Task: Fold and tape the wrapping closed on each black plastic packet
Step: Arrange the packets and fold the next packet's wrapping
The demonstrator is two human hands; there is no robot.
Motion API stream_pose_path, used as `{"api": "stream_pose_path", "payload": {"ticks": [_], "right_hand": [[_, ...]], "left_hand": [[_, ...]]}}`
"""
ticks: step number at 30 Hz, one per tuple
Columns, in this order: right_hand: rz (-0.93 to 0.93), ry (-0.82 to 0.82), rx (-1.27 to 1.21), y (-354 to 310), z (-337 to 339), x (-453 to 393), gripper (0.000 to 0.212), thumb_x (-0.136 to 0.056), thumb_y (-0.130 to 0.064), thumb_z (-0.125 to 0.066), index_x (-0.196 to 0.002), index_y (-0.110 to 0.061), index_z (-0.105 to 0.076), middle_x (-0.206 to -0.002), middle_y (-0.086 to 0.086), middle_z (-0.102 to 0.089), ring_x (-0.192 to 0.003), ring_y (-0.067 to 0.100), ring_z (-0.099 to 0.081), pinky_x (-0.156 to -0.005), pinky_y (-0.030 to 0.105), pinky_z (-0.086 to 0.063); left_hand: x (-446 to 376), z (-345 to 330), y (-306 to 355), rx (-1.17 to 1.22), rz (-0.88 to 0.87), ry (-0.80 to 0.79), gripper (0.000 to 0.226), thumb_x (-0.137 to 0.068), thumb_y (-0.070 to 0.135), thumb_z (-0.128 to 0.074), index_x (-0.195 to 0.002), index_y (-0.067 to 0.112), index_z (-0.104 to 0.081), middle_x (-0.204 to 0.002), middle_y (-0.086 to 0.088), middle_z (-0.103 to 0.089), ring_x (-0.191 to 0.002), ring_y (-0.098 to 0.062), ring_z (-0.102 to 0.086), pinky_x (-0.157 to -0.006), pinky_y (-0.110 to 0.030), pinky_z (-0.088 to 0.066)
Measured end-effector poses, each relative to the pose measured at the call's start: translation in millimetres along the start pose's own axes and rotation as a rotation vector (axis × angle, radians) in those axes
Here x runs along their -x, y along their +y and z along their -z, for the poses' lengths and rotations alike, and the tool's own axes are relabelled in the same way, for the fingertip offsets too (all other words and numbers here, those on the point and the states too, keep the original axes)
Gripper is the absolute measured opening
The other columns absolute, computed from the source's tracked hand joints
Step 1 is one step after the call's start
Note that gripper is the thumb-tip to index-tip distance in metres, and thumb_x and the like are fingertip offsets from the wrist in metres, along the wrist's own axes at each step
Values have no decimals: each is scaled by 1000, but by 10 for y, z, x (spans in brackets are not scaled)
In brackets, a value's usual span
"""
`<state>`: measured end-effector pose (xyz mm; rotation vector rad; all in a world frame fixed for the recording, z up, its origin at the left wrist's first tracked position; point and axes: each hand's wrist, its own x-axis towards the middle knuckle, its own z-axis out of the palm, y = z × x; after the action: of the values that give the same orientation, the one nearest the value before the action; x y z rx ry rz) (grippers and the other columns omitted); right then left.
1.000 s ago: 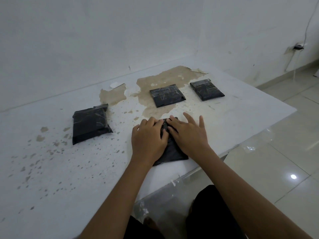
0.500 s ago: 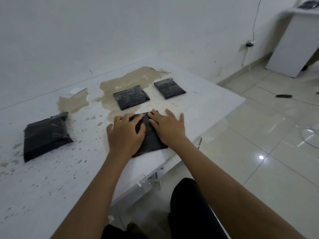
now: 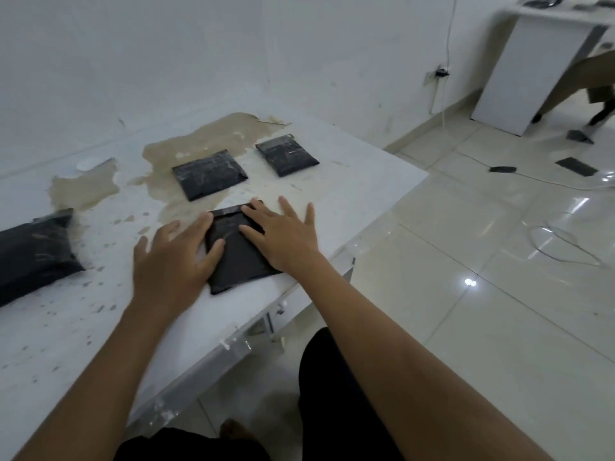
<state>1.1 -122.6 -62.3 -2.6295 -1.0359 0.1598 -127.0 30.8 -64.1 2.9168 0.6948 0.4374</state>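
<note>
A black plastic packet lies flat near the front edge of the white table. My left hand rests with straight, spread fingers on the packet's left side. My right hand lies flat on its right side, fingers splayed, some reaching onto the table. Two taped black packets lie further back, one at the middle and one to its right. A bulkier black packet sits at the far left.
The tabletop has a large brown patch of peeled surface and scattered chips. The table's right edge drops to a glossy tiled floor with cables and dark objects. A white cabinet stands at the far right. My dark-clothed legs are under the table edge.
Both hands have spread apart and flattened, uncovering the packet's middle. The camera has turned to the right, so the table shifted left and more floor shows.
</note>
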Motion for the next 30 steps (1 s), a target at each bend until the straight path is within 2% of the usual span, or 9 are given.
{"api": "stream_pose_path", "payload": {"ticks": [4, 7, 9, 12, 17, 21, 24, 28, 30], "right_hand": [[3, 34, -11, -9, -27, -9, 51, -103, -62, -19, -152, -49, -25, -165, -23, -14, -155, 21, -5, -117, 67, 3], [11, 58, -6, -11, -39, -11, 50, -103, -61, -20, -151, -49, -28, -164, -23, -16, -155, 22, -7, -117, 68, 2], [14, 65, -6, -19, -44, -13, 50, -103, -61, -20, -150, -49, -28, -164, -23, -17, -155, 22, -7, -117, 68, 2], [4, 76, -10, -27, -55, -8, 50, -103, -61, -18, -150, -49, -29, -164, -23, -17, -155, 22, -7, -117, 67, 3], [-15, 107, -42, -41, -72, -4, 49, -102, -60, -17, -148, -48, -32, -161, -24, -26, -155, 22, -10, -118, 67, 4], [-19, 108, -52, -48, -60, 7, 49, -103, -60, -20, -147, -46, -34, -160, -23, -29, -155, 20, -9, -117, 67, 4], [-16, 110, -60, -47, -56, 10, 49, -103, -59, -21, -148, -46, -34, -161, -23, -26, -155, 20, -9, -117, 68, 4], [5, 121, -53, -53, -42, 4, 49, -103, -56, -25, -149, -44, -36, -162, -20, -25, -155, 19, -10, -116, 71, 3], [13, 128, -55, -53, -38, 5, 49, -103, -56, -26, -149, -43, -38, -163, -18, -24, -155, 19, -9, -115, 72, 2]], "left_hand": [[-14, 18, 6, 26, 44, 30, 57, -97, 62, -48, -147, 36, -48, -132, 0, -64, -133, -25, -45, -114, -57, -30], [-73, 71, 81, 168, 109, 148, 54, -94, 46, -60, -145, 31, -51, -127, 8, -68, -124, -27, -47, -108, -55, -38], [-160, 110, 224, 217, 134, 186, 54, -96, 37, -56, -149, 27, -48, -137, 4, -63, -128, -30, -46, -102, -51, -45], [-207, 42, 479, 151, 49, 33, 53, -104, 38, -42, -155, 27, -39, -158, 2, -43, -141, -25, -38, -106, -49, -43], [-108, -152, 563, 105, 69, 40, 46, -107, 40, -33, -148, 29, -51, -156, 6, -46, -144, -19, -38, -108, -53, -40], [-85, -152, 563, 80, 77, 107, 44, -105, 41, -38, -142, 31, -58, -146, 9, -56, -137, -19, -45, -105, -51, -39], [-129, -108, 554, 153, 85, 73, 42, -105, 44, -38, -139, 33, -59, -139, 9, -59, -132, -21, -45, -102, -49, -39], [-452, 26, 327, 519, 349, 187, 32, -100, 46, -46, -112, 31, -71, -100, 6, -69, -107, -27, -61, -82, -41, -52], [-600, 95, 227, 528, 467, 98, 30, -95, 54, -55, -98, 31, -74, -86, 8, -67, -93, -23, -65, -73, -33, -48]]}}
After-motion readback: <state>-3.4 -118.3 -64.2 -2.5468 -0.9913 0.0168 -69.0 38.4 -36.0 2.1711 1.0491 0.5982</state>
